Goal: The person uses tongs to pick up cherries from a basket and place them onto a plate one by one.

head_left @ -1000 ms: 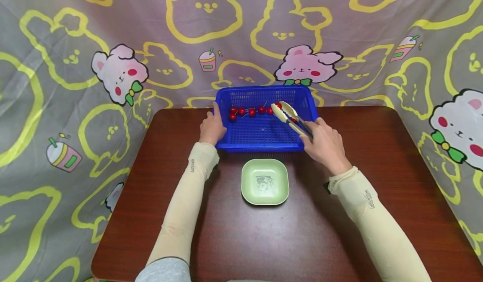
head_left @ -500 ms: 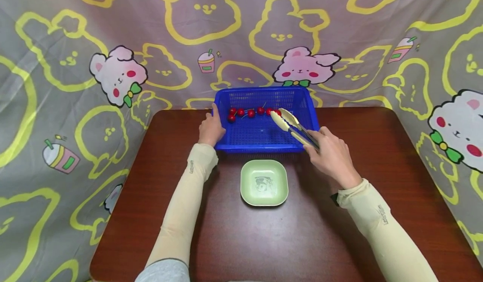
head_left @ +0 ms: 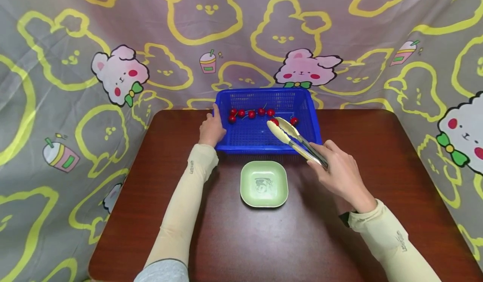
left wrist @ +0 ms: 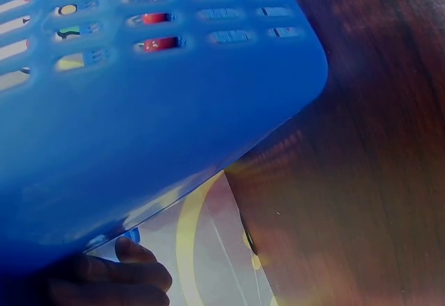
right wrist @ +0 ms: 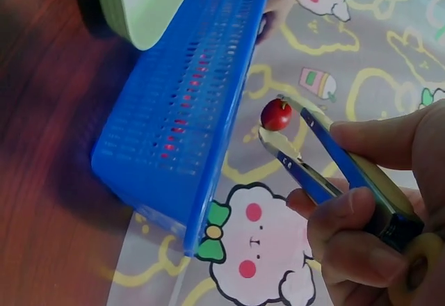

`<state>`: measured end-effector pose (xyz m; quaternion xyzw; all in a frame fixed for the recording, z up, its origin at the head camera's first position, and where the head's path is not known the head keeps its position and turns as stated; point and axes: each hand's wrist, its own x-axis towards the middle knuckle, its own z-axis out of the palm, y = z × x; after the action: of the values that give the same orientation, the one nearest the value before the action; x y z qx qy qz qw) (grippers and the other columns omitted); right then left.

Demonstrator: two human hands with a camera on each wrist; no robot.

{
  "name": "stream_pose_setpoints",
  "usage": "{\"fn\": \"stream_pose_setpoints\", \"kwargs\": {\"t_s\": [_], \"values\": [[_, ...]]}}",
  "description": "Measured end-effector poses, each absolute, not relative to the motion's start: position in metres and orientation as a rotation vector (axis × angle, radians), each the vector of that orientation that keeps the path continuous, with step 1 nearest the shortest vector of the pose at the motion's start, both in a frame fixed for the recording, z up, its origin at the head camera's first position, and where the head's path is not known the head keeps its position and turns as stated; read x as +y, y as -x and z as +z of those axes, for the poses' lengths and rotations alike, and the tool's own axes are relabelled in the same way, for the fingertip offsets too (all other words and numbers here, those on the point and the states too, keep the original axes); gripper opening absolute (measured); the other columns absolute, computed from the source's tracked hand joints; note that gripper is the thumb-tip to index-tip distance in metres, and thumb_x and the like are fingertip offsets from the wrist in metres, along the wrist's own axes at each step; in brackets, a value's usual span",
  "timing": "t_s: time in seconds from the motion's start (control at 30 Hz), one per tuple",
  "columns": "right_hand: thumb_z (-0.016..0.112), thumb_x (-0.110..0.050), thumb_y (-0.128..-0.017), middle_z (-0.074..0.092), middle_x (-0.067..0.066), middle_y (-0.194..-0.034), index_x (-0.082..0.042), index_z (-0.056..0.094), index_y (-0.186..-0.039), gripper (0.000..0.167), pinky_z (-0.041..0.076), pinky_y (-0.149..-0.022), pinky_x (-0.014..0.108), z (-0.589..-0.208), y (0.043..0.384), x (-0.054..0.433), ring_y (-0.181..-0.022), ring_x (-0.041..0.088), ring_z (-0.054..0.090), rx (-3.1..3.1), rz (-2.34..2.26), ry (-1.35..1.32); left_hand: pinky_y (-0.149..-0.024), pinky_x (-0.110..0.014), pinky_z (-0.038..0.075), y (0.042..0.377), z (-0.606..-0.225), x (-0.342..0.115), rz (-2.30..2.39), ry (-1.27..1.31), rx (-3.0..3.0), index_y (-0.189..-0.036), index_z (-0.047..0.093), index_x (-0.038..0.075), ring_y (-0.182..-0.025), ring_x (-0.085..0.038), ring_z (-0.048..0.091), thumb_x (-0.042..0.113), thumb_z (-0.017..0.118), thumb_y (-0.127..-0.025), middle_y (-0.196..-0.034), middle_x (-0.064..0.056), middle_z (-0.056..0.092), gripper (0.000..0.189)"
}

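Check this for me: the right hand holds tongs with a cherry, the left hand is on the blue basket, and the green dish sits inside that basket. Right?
No, not inside: the head view shows the green dish on the table, in front of the blue basket. The right hand does hold tongs with a cherry, and the left hand is on the basket.

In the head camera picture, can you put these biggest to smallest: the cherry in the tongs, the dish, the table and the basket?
1. Table
2. Basket
3. Dish
4. Cherry, the one in the tongs
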<state>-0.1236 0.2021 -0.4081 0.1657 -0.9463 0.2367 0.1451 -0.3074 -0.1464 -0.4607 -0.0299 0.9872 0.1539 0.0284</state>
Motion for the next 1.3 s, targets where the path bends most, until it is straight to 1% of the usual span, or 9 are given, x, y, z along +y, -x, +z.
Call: {"fn": "stream_pose_setpoints", "kwargs": {"t_s": [0.2,0.43,0.6,0.8,1.0,1.17,1.3], "values": [[0.082,-0.013,-0.085,0.051,0.001,-0.084,-0.005,0.070,-0.132,0.050,0.031,-0.050,0.026,-0.406,0.106,0.201,-0.060,0.011,0.039,-2.736,0.704,-0.536,-0.097,-0.058,0.053,0.308,-0.462,-0.147,0.472,0.100,3.046,-0.167,0.004,0.009,-0.103,-0.047,0.067,0.020,0.069,-0.095,-0.149,-0.031,0.046,0.098],[0.085,-0.012,-0.081,0.048,-0.005,-0.082,-0.011,0.073,-0.127,0.048,0.032,-0.051,0.024,-0.406,0.090,0.200,-0.061,0.005,0.039,-2.708,0.679,-0.636,-0.093,-0.059,0.054,0.309,-0.465,-0.148,0.465,0.095,3.077,-0.167,0.009,0.009,-0.102,-0.049,0.067,0.018,0.070,-0.092,-0.145,-0.031,0.050,0.096],[0.086,-0.015,-0.080,0.048,-0.009,-0.083,-0.013,0.073,-0.128,0.049,0.033,-0.052,0.022,-0.408,0.082,0.197,-0.061,0.001,0.040,-2.698,0.687,-0.703,-0.094,-0.058,0.054,0.310,-0.465,-0.149,0.466,0.095,3.071,-0.167,0.008,0.010,-0.101,-0.048,0.067,0.018,0.070,-0.093,-0.148,-0.031,0.048,0.097],[0.085,-0.016,-0.081,0.049,-0.009,-0.084,-0.011,0.073,-0.128,0.049,0.034,-0.052,0.022,-0.414,0.078,0.194,-0.061,0.000,0.040,-2.687,0.689,-0.762,-0.093,-0.058,0.054,0.311,-0.465,-0.148,0.462,0.097,3.075,-0.167,0.007,0.010,-0.100,-0.047,0.067,0.019,0.070,-0.094,-0.147,-0.030,0.048,0.097],[0.086,-0.015,-0.081,0.049,-0.010,-0.084,-0.014,0.073,-0.128,0.049,0.034,-0.052,0.021,-0.421,0.077,0.191,-0.060,0.000,0.039,-2.686,0.697,-0.798,-0.092,-0.058,0.055,0.311,-0.465,-0.148,0.474,0.089,3.076,-0.167,0.007,0.009,-0.097,-0.047,0.067,0.018,0.070,-0.094,-0.146,-0.030,0.048,0.097],[0.086,-0.014,-0.080,0.049,-0.009,-0.084,-0.014,0.074,-0.127,0.048,0.034,-0.052,0.021,-0.433,0.077,0.187,-0.060,-0.001,0.038,-2.717,0.709,-0.810,-0.092,-0.057,0.055,0.312,-0.465,-0.148,0.475,0.081,3.075,-0.167,0.004,0.010,-0.097,-0.046,0.067,0.018,0.069,-0.095,-0.146,-0.030,0.048,0.098],[0.086,-0.016,-0.080,0.049,-0.008,-0.084,-0.012,0.074,-0.126,0.047,0.034,-0.053,0.021,-0.444,0.078,0.183,-0.061,0.000,0.039,-2.769,0.705,-0.805,-0.091,-0.057,0.055,0.313,-0.466,-0.148,0.465,0.080,3.081,-0.167,0.005,0.010,-0.095,-0.046,0.067,0.018,0.069,-0.094,-0.145,-0.030,0.049,0.098]]}}
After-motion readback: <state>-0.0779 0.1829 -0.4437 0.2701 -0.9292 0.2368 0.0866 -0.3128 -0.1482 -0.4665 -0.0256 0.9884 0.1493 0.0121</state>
